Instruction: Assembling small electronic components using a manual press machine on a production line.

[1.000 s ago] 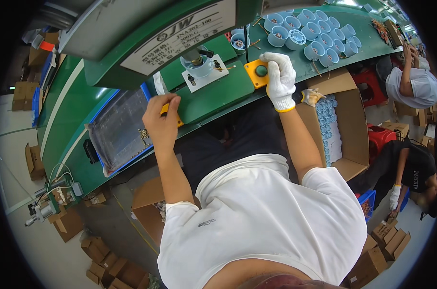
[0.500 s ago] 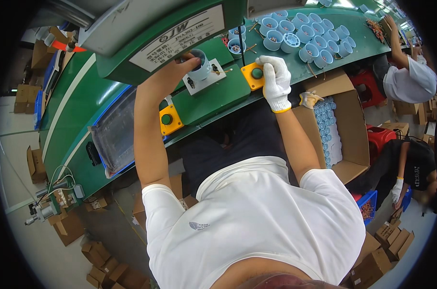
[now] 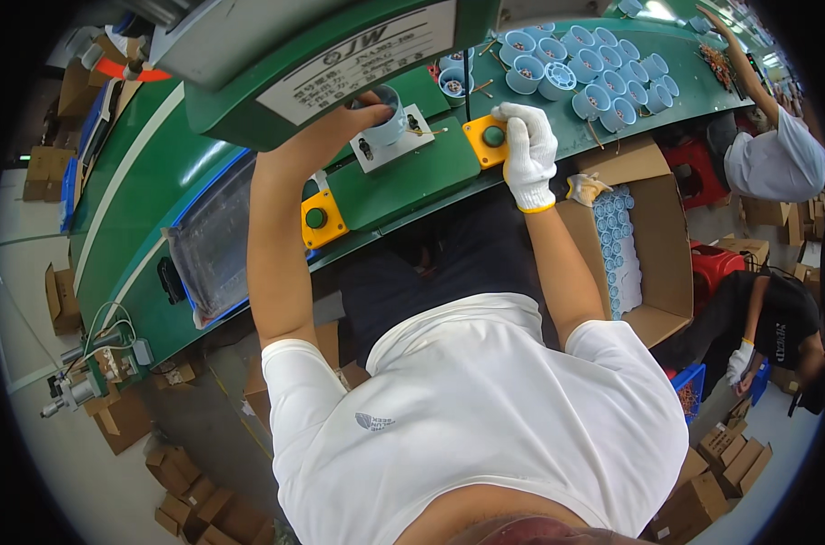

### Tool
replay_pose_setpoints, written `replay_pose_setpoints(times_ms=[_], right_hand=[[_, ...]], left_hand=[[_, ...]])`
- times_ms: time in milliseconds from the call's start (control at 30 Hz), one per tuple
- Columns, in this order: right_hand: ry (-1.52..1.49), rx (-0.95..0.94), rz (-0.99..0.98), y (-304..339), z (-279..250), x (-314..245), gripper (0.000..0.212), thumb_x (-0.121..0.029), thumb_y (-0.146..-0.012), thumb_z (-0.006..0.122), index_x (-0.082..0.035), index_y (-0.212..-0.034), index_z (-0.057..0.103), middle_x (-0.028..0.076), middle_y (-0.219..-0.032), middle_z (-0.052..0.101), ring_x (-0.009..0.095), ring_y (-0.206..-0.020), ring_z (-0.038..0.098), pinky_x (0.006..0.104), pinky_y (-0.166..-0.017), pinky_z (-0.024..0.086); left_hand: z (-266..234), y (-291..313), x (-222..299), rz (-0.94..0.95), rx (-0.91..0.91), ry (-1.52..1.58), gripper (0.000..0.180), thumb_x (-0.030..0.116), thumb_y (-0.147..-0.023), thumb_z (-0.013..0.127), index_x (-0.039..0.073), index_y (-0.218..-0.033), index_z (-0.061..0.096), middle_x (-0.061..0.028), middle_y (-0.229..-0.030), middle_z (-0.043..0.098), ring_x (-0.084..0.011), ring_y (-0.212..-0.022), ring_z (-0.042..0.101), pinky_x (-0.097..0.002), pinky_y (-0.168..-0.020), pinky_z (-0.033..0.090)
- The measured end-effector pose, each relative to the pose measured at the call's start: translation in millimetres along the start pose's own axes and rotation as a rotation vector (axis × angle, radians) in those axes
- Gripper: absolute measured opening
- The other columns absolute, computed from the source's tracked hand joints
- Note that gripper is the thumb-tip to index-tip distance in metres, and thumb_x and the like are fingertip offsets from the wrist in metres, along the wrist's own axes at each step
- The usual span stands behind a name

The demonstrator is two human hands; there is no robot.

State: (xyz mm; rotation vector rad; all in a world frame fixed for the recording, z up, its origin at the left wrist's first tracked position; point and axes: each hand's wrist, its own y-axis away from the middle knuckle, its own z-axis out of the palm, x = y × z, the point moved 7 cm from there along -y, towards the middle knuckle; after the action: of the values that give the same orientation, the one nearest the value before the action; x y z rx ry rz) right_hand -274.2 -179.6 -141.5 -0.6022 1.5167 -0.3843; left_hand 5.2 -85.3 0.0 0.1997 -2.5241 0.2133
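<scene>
My bare left hand (image 3: pixel 369 111) reaches under the green press head (image 3: pixel 340 68), its fingers closed over the rim of a light blue plastic cup (image 3: pixel 391 130). That cup sits on a pale metal fixture plate (image 3: pixel 418 129) on the green press base. A thin brown stick-like piece (image 3: pixel 428 132) lies across the plate beside the cup. My right hand (image 3: pixel 529 156), in a white knit glove, is curled at the right edge of a yellow box with a green push button (image 3: pixel 493 136); nothing shows in its fingers. Another yellow button box (image 3: pixel 322 218) is below my left wrist.
Several light blue cups (image 3: pixel 592 98) with small reddish-brown pieces inside crowd the green bench at the upper right. An open carton (image 3: pixel 662 245) of stacked cups stands right of my right forearm. A dark tray (image 3: pixel 214 241) is at the left. Co-workers (image 3: pixel 776 150) are at the right.
The whole view has shifted slightly. My left hand stays at the cup and my right stays beside the button. At the upper right, a co-worker's hand has moved farther away over the bench.
</scene>
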Motion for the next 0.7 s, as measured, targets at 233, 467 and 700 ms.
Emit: replay_pose_setpoints(times_ms=[233, 467, 700], right_hand=[[0.179, -0.071, -0.307, -4, -5, -36, 0.012, -0.005, -0.098, 0.067, -0.002, -0.103, 0.078, 0.013, -0.11, 0.08, 0.032, -0.105, 0.074, 0.0427, -0.095, 0.059], [0.244, -0.088, -0.392, -1, 13, -39, 0.008, -0.003, -0.093, 0.07, -0.003, -0.087, 0.076, 0.013, -0.109, 0.08, 0.035, -0.106, 0.074, 0.0456, -0.098, 0.058], [0.151, -0.137, -0.237, -1, 11, -19, 0.014, -0.009, -0.099, 0.066, 0.003, -0.097, 0.074, 0.021, -0.124, 0.078, 0.037, -0.126, 0.069, 0.0468, -0.109, 0.054]], left_hand=[[17, 87, -56, -0.038, 0.4, 0.276, 0.021, 0.013, -0.097, 0.084, -0.001, -0.113, 0.083, -0.0091, -0.102, 0.079, -0.0206, -0.097, 0.077, -0.034, -0.086, 0.059], [42, 187, -75, -0.014, 0.768, -0.217, 0.022, 0.013, -0.082, 0.096, 0.002, -0.096, 0.083, -0.0114, -0.107, 0.079, -0.0321, -0.097, 0.074, -0.0418, -0.089, 0.06], [25, 185, -66, 0.055, 0.701, -0.34, 0.02, 0.018, -0.081, 0.096, 0.005, -0.09, 0.084, -0.0073, -0.113, 0.079, -0.0324, -0.113, 0.07, -0.0446, -0.096, 0.058]])
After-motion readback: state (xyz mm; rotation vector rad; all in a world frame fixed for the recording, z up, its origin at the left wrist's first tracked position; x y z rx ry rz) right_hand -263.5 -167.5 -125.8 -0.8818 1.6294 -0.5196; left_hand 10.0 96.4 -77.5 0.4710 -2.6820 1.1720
